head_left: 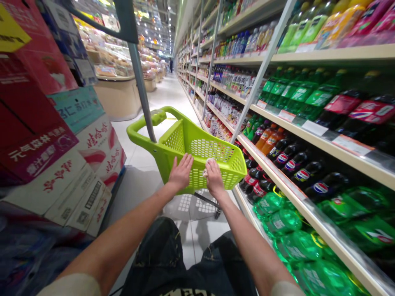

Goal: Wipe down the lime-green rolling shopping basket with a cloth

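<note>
A lime green plastic shopping basket on wheels [216, 162] stands in the aisle in front of me, tilted, with a grey pull handle [140, 82] rising from it. My left hand [180, 172] lies flat on the basket's near wall, fingers stretched out over the rim. My right hand [214, 177] is curled on the same rim, fingers closed, with something small and white at the fingertips that I cannot make out. The basket looks empty inside.
Shelves of soft drink bottles [296, 164] run along the right, close to the basket. Stacked cartons [61, 164] line the left. The tiled aisle floor [166, 98] stretches ahead past a display counter [117, 94]. A person stands far down the aisle.
</note>
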Tool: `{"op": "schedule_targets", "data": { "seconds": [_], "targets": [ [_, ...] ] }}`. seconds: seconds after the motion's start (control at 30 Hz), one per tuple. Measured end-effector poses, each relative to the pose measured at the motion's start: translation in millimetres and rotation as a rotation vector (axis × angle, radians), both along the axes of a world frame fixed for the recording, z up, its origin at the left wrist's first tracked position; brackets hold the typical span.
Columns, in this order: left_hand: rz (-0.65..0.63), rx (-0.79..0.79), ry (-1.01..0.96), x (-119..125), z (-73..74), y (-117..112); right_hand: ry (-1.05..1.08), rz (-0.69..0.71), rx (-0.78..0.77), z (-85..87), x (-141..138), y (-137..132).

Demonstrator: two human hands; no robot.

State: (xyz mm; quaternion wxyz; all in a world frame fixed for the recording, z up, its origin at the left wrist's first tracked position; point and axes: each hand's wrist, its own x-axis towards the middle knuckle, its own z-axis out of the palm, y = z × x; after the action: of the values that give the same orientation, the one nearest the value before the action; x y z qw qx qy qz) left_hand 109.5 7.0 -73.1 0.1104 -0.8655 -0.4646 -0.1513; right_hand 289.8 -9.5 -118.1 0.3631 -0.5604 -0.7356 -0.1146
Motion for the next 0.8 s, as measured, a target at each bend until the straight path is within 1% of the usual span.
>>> {"op": "schedule_targets", "data": {
  "seconds": [0.1,0.13,0.17,0.23,0.3,0.33,0.43,0.47,0.53,0.63,0.7,0.73,0.8],
  "targets": [
    [-0.027,-0.017,0.017,0,3.0,-3,0.078,-0.132,0.048,0.2,13,3],
    [-0.026,-0.024,0.019,1,3.9,-3,0.095,-0.154,0.054,-0.2,15,4],
    [-0.024,-0.031,0.021,2,4.8,-3,0.099,-0.151,0.052,-0.6,13,5],
    [-0.033,-0.041,0.027,1,7.5,-3,0.065,-0.069,0.031,-0.9,3,8],
    [-0.035,-0.030,0.021,-6,12.4,-2,0.027,0.022,0.020,0.2,-7,10],
    [-0.013,-0.007,0.003,-11,15.6,-2,0.029,0.035,0.027,1.4,-11,12],
    [0.088,0.096,-0.069,-36,24.8,-3,0.107,-0.020,0.065,7.6,-15,19],
    [0.102,0.122,-0.079,-44,26.6,-4,0.129,-0.023,0.070,10.6,-19,22],
    [0.076,0.145,-0.075,-57,27.3,-6,0.132,0.047,0.061,18.9,-37,28],
    [0.029,0.167,-0.099,-69,23.9,-7,0.084,0.236,0.045,36.7,-85,35],
    [0.021,0.216,-0.164,-75,22.4,-6,0.050,0.341,0.046,49.0,-113,39],
    [0.027,0.251,-0.207,-79,22.6,-4,0.034,0.383,0.046,53.9,-122,41],
    [0.058,0.319,-0.291,-87,24.7,-2,0.007,0.435,0.031,59.6,-124,45]
  ]
}}
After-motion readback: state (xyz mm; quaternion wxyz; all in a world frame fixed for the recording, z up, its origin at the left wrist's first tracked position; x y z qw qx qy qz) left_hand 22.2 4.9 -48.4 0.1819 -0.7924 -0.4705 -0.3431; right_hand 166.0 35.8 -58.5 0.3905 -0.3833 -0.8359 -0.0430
